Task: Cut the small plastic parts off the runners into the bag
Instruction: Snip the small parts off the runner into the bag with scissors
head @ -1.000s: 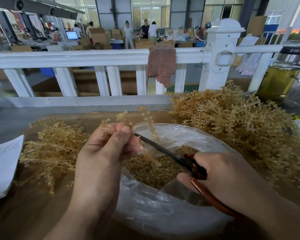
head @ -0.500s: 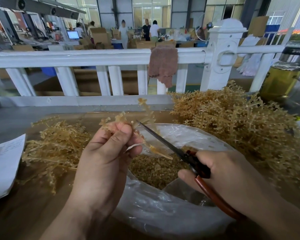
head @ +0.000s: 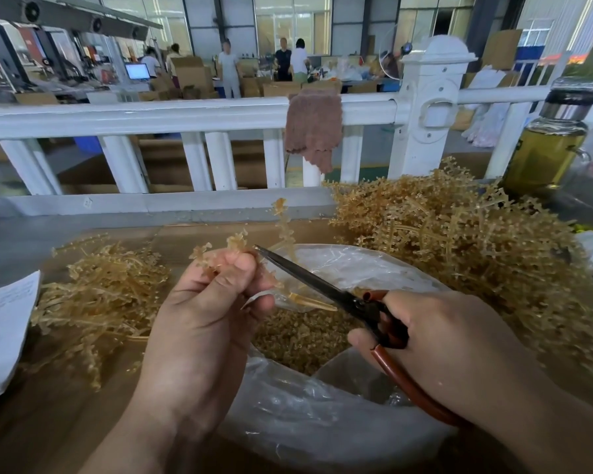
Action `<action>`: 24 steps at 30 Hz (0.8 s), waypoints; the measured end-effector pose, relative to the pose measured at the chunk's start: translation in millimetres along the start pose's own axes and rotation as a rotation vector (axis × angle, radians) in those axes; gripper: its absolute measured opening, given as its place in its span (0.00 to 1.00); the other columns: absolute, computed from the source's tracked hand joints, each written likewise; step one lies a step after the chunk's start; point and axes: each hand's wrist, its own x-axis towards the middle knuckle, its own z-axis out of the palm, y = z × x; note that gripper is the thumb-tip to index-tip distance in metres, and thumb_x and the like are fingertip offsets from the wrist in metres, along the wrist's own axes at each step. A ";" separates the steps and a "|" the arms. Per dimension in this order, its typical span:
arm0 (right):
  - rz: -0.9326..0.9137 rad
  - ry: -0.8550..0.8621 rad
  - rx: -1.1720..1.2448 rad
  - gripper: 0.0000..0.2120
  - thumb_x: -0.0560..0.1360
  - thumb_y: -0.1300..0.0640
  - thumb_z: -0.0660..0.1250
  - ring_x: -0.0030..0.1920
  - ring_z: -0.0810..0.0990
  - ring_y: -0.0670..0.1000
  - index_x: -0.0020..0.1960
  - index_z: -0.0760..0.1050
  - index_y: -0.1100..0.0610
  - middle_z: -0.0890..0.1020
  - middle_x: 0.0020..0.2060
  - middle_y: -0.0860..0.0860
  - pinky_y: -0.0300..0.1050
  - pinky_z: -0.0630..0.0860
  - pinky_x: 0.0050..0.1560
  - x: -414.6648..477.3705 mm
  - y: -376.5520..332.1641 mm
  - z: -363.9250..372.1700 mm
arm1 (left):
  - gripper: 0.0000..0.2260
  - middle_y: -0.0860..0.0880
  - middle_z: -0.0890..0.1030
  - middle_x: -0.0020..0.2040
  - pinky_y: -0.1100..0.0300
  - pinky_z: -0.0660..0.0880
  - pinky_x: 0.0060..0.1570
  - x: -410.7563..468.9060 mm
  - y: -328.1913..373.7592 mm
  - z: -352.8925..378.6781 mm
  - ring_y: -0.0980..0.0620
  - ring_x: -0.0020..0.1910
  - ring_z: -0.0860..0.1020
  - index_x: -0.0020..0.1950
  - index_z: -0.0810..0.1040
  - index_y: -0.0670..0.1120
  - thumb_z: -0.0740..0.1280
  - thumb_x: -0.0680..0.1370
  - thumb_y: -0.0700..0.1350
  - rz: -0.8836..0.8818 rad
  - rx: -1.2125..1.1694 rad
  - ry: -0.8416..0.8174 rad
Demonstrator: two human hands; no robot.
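Observation:
My left hand pinches a tan plastic runner with small parts on its branches, held over the open clear plastic bag. My right hand grips red-handled scissors; their dark blades look closed and point up-left, the tip right at my left fingers. Several cut tan parts fill the bottom of the bag. A bare stem of the runner sticks out below the blades.
A big heap of uncut runners lies right of the bag, a smaller pile of stripped runners to the left. White paper lies at the left edge. A white railing with a hanging cloth and a glass bottle stand behind.
The scissors' tip has risen along the runner toward my left fingertips. The runner has tilted a little; both hands stay over the bag.

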 end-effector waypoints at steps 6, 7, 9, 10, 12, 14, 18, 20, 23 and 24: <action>0.020 -0.041 -0.035 0.24 0.66 0.26 0.49 0.21 0.66 0.41 0.28 0.61 0.46 0.66 0.20 0.44 0.34 0.53 0.23 1.1 -0.1 -0.3 | 0.05 0.51 0.82 0.40 0.63 0.79 0.40 -1.5 -2.0 1.7 0.56 0.40 0.81 0.39 0.83 0.53 0.77 0.71 0.45 0.068 0.057 0.024; 0.021 -0.054 -0.035 0.25 0.65 0.25 0.48 0.22 0.67 0.41 0.29 0.63 0.46 0.68 0.21 0.44 0.34 0.54 0.24 1.0 0.1 -0.4 | 0.06 0.52 0.82 0.41 0.63 0.79 0.40 -1.5 -2.0 2.3 0.56 0.40 0.81 0.39 0.83 0.53 0.78 0.72 0.46 0.079 0.063 0.031; 0.031 -0.090 0.005 0.27 0.63 0.24 0.46 0.24 0.70 0.42 0.31 0.66 0.47 0.72 0.23 0.45 0.35 0.57 0.25 0.4 -0.2 -0.5 | 0.05 0.52 0.82 0.41 0.62 0.79 0.40 -1.5 -2.2 3.0 0.56 0.41 0.81 0.39 0.82 0.53 0.77 0.72 0.46 0.094 0.066 0.037; 0.035 -0.106 0.029 0.28 0.63 0.24 0.46 0.25 0.71 0.42 0.32 0.66 0.47 0.72 0.24 0.45 0.36 0.58 0.26 0.3 -0.3 -0.8 | 0.05 0.52 0.81 0.41 0.62 0.79 0.40 -1.7 -2.2 3.6 0.56 0.41 0.81 0.39 0.82 0.53 0.77 0.72 0.46 0.097 0.064 0.038; 0.036 -0.131 0.061 0.28 0.62 0.24 0.47 0.25 0.71 0.42 0.32 0.67 0.47 0.72 0.24 0.45 0.36 0.59 0.27 0.4 -0.9 -1.7 | 0.05 0.52 0.81 0.41 0.63 0.78 0.40 -2.3 -2.7 4.7 0.56 0.41 0.80 0.39 0.82 0.53 0.77 0.72 0.46 0.097 0.060 0.036; 0.029 -0.143 0.076 0.28 0.62 0.23 0.47 0.26 0.71 0.42 0.33 0.67 0.47 0.73 0.24 0.45 0.36 0.60 0.27 0.7 -0.9 -2.7 | 0.06 0.52 0.81 0.41 0.63 0.78 0.40 -2.8 -3.7 5.8 0.56 0.40 0.80 0.39 0.82 0.53 0.76 0.73 0.45 0.104 0.059 0.034; 0.015 -0.146 0.073 0.28 0.63 0.23 0.48 0.26 0.72 0.43 0.33 0.67 0.47 0.74 0.25 0.45 0.37 0.60 0.26 0.1 -0.8 -3.5 | 0.05 0.53 0.81 0.40 0.63 0.78 0.40 -3.9 -5.2 7.9 0.56 0.39 0.79 0.38 0.82 0.53 0.71 0.74 0.45 0.123 0.066 0.039; 0.014 -0.146 0.092 0.29 0.61 0.22 0.47 0.27 0.73 0.42 0.34 0.68 0.46 0.75 0.26 0.44 0.37 0.61 0.27 -0.4 -1.5 -3.1 | 0.05 0.52 0.80 0.40 0.63 0.78 0.39 -4.1 -5.3 7.5 0.56 0.39 0.79 0.39 0.82 0.53 0.72 0.74 0.45 0.127 0.061 0.042; 0.018 -0.161 0.135 0.30 0.60 0.21 0.47 0.28 0.75 0.42 0.34 0.69 0.46 0.78 0.30 0.41 0.36 0.63 0.26 -0.4 -1.4 -3.2 | 0.06 0.52 0.80 0.41 0.63 0.78 0.39 -4.5 -5.5 7.6 0.56 0.39 0.79 0.39 0.81 0.53 0.71 0.75 0.44 0.135 0.063 0.038; 0.017 -0.175 0.145 0.31 0.60 0.21 0.47 0.29 0.75 0.42 0.34 0.69 0.47 0.78 0.30 0.41 0.36 0.63 0.26 -0.3 -1.3 -3.4 | 0.06 0.51 0.79 0.40 0.63 0.78 0.39 -4.8 -5.6 7.9 0.56 0.39 0.79 0.39 0.81 0.53 0.71 0.75 0.44 0.136 0.062 0.041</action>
